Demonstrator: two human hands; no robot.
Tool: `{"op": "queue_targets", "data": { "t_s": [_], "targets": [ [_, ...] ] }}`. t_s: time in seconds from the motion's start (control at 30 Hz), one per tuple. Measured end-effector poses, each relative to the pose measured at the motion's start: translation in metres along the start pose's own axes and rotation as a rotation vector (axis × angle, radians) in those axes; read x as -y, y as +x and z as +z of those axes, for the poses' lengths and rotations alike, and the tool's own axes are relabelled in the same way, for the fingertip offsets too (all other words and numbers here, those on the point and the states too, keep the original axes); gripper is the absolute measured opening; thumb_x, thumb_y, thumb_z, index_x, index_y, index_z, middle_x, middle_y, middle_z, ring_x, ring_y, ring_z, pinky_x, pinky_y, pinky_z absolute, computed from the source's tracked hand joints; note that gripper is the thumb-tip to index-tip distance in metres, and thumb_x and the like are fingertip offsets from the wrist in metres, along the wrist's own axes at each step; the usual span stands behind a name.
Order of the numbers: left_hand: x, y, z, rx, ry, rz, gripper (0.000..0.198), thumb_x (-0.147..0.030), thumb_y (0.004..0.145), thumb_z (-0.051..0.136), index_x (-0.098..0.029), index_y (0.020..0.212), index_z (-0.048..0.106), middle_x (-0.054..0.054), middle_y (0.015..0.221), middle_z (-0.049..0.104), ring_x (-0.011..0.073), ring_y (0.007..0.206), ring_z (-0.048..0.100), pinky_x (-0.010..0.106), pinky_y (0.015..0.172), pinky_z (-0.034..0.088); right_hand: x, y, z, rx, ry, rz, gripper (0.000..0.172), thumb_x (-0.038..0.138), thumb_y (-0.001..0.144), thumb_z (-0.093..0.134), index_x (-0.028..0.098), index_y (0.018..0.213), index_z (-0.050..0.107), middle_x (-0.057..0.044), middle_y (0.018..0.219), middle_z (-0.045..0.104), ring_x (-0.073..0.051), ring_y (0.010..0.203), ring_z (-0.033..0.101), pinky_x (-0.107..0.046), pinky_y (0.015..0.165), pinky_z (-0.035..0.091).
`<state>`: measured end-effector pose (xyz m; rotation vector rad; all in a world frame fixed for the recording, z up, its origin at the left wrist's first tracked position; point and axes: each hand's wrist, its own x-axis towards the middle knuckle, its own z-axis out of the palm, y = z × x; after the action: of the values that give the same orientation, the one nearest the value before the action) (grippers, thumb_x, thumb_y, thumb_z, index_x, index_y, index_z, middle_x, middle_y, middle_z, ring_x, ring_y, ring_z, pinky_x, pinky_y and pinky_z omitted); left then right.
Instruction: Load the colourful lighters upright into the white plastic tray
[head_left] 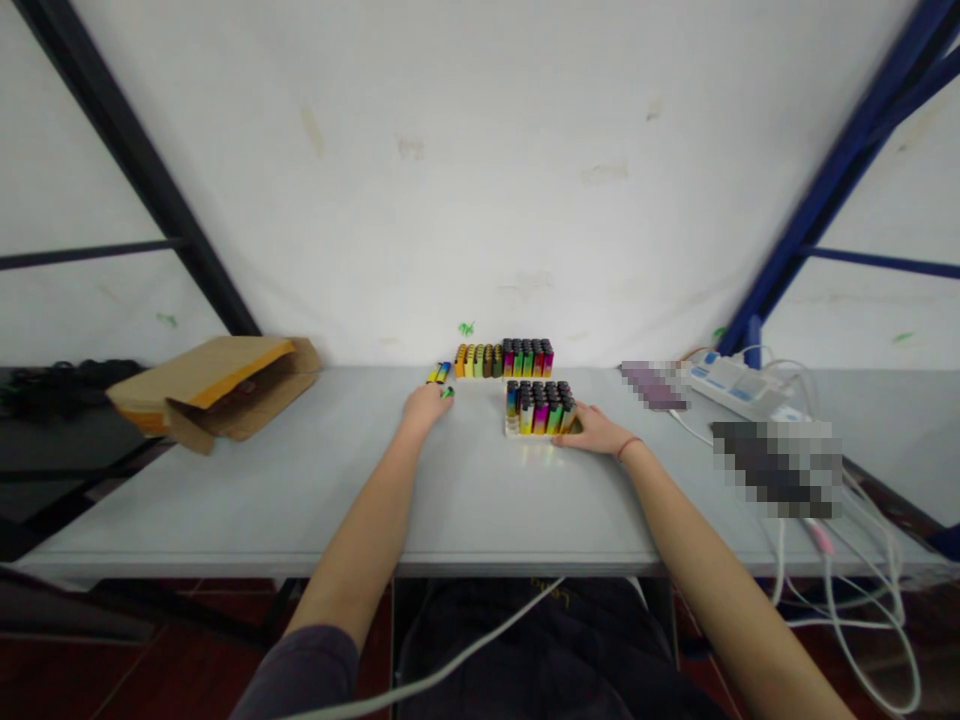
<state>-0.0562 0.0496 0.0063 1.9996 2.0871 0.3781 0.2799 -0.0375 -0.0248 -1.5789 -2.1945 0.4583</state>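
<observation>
My right hand (596,432) is closed around the right end of a pale tray (514,430) that holds rows of upright, metallic multicoloured lighters (540,412) with black tops. The tray's front left corner has no lighter in it. My left hand (429,402) rests on the table farther left, its fingers bent around a small item with a green end (448,392), which looks like a lighter and is mostly hidden. Just beyond those fingers lie loose blue and yellow lighters (442,372).
Against the wall stand a group of yellow and brown lighters (478,360) and a block of coloured ones (528,358). An opened cardboard box (217,380) sits at the left. Power strips (739,385), white cables (896,560) and blurred-out devices (776,465) occupy the right side.
</observation>
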Motion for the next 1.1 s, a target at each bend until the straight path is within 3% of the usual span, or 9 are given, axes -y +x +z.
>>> {"op": "queue_targets", "data": {
  "t_s": [0.07,0.17,0.27,0.37,0.57,0.77,0.93,1.1],
  "targets": [
    [-0.004,0.0,0.002,-0.039,-0.169,0.033,0.008,-0.027,0.085,0.069,-0.019,0.089,0.067,0.018,0.103,0.077,0.035,0.111,0.071,0.037,0.089,0.052,0.001,0.0,-0.001,-0.002,0.01,0.003,0.064,0.052,0.075,0.079,0.022,0.131,0.066,-0.012,0.129,0.072,-0.037,0.118,0.067,-0.057,0.11,0.046],
    [-0.016,-0.003,0.005,-0.043,-0.623,0.014,0.016,-0.022,0.088,0.068,-0.022,0.098,0.055,0.009,0.091,0.075,0.024,0.091,0.074,0.033,0.083,0.055,0.0,0.0,0.0,0.005,0.017,0.001,0.065,0.052,0.076,0.079,0.022,0.132,0.066,-0.012,0.13,0.072,-0.037,0.118,0.067,-0.056,0.11,0.047],
    [-0.03,-0.009,0.007,0.097,-1.035,-0.019,0.023,-0.023,0.093,0.064,-0.025,0.105,0.045,0.001,0.091,0.072,0.0141,0.076,0.07,0.032,0.077,0.058,-0.001,0.001,0.001,-0.003,-0.004,0.005,0.068,0.052,0.076,0.079,0.021,0.135,0.064,-0.013,0.136,0.07,-0.038,0.123,0.065,-0.059,0.113,0.043],
    [-0.039,-0.018,0.005,0.2,-1.242,0.015,0.032,-0.026,0.092,0.069,-0.027,0.112,0.043,-0.002,0.092,0.069,0.0124,0.074,0.069,0.032,0.074,0.06,-0.002,0.001,0.002,0.003,-0.023,0.011,0.072,0.053,0.077,0.078,0.021,0.139,0.061,-0.014,0.14,0.067,-0.039,0.128,0.062,-0.061,0.117,0.039],
    [-0.049,-0.029,0.006,0.336,-1.371,0.058,0.025,-0.023,0.086,0.074,-0.022,0.106,0.058,0.0,0.086,0.065,0.011,0.067,0.065,0.023,0.061,0.055,0.0,0.001,0.001,0.018,-0.034,0.014,0.071,0.054,0.077,0.077,0.022,0.138,0.061,-0.013,0.14,0.067,-0.039,0.129,0.062,-0.061,0.117,0.038],
    [-0.064,-0.033,0.015,0.386,-1.511,-0.073,0.019,-0.032,0.088,0.067,-0.021,0.088,0.052,-0.006,0.064,0.055,0.0088,0.048,0.052,0.019,0.048,0.042,0.002,0.0,-0.001,0.012,-0.025,0.016,0.068,0.054,0.077,0.078,0.023,0.135,0.063,-0.013,0.136,0.069,-0.038,0.126,0.064,-0.061,0.117,0.039],
    [-0.072,-0.033,0.023,0.293,-1.645,-0.121,0.05,-0.061,0.099,0.037,-0.022,0.067,0.045,-0.008,0.046,0.033,0.0072,0.036,0.028,0.019,0.04,0.025,0.002,0.0,-0.001,0.009,-0.006,0.002,0.065,0.053,0.077,0.077,0.023,0.133,0.064,-0.013,0.137,0.069,-0.038,0.125,0.064,-0.061,0.115,0.04],
    [-0.071,-0.031,0.029,0.268,-1.672,-0.119,0.054,-0.065,0.096,0.04,-0.024,0.062,0.038,-0.008,0.044,0.03,0.0079,0.036,0.03,0.02,0.041,0.028,0.0,0.0,0.001,-0.005,-0.006,0.005,0.065,0.053,0.075,0.078,0.023,0.131,0.065,-0.012,0.135,0.07,-0.039,0.124,0.064,-0.063,0.114,0.04]
  ]
}}
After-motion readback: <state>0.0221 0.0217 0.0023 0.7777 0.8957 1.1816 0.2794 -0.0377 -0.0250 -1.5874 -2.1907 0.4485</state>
